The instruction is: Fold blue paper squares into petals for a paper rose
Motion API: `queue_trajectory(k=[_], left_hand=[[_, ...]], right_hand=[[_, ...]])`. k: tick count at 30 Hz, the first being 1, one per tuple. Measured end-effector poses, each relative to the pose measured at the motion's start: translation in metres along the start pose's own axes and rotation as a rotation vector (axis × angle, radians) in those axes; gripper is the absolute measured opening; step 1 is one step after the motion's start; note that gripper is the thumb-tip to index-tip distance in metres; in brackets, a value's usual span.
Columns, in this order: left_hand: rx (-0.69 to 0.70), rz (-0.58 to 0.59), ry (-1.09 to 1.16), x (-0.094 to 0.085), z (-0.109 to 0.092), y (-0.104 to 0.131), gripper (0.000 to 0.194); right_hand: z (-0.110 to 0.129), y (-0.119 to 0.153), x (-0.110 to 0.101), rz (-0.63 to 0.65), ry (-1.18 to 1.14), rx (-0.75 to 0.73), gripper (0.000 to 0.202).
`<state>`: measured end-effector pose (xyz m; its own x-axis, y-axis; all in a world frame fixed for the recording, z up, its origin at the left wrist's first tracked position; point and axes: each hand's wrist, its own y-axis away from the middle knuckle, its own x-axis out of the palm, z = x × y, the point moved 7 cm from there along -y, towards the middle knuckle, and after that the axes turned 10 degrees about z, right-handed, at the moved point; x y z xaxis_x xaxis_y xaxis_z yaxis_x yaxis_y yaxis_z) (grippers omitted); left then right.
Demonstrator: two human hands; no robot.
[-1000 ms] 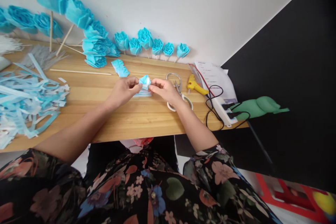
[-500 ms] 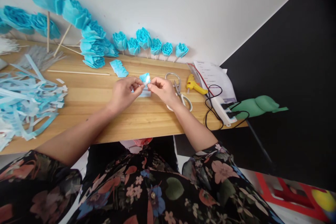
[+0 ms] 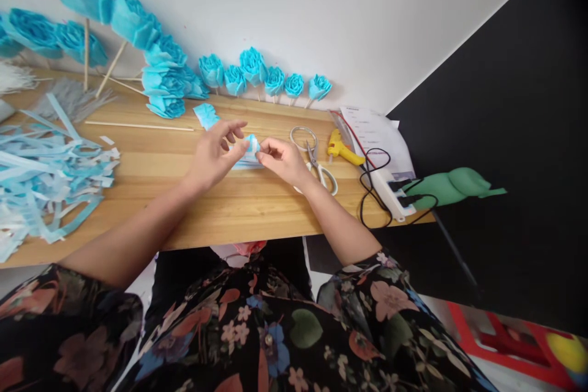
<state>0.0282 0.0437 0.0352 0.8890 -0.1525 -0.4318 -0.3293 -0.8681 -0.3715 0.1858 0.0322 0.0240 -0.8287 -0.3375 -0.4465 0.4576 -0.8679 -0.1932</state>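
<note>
Between finger and thumb, my right hand pinches a small light blue crepe paper piece with a white patch on it. At its other side is my left hand, fingers spread and raised, the thumb tip against or very near the paper. Below both hands lie pale blue paper pieces, partly covered by the fingers. Another blue crepe paper piece rests just behind my left hand. Silver scissors with white handles lie right beside my right hand, next to a roll or ring.
Several blue paper roses on sticks lean along the wall. At left spreads a heap of paper strips, with a thin stick nearby. Rightward are a yellow glue gun, printed sheets, and a white power strip with black cables.
My left hand has opened from its pinch, its fingers lifting off the paper piece. The paper has tilted slightly left and down in my right hand.
</note>
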Motion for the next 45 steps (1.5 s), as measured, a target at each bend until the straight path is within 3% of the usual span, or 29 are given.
queue_trajectory(k=[4, 12, 19, 27, 37, 45], left_hand=[[-0.113, 0.158, 0.173, 0.011, 0.009, -0.002, 0.022], [-0.164, 0.158, 0.319, 0.018, 0.018, -0.001, 0.019], [-0.125, 0.238, 0.256, 0.022, 0.013, -0.001, 0.020], [-0.106, 0.193, 0.094, 0.014, 0.006, -0.001, 0.014], [-0.171, 0.188, 0.175, 0.011, 0.017, -0.001, 0.015], [-0.148, 0.156, 0.182, 0.010, 0.015, -0.002, 0.018]], right_hand=[[0.001, -0.001, 0.002, 0.035, 0.104, -0.017, 0.018], [0.003, 0.000, -0.010, -0.024, 0.025, -0.028, 0.023], [0.001, 0.000, -0.007, -0.046, 0.047, 0.001, 0.026], [0.002, -0.001, -0.004, -0.004, 0.069, -0.028, 0.019], [-0.012, -0.004, -0.007, 0.108, -0.060, 0.023, 0.025], [-0.014, -0.004, -0.005, 0.087, -0.090, 0.058, 0.025]])
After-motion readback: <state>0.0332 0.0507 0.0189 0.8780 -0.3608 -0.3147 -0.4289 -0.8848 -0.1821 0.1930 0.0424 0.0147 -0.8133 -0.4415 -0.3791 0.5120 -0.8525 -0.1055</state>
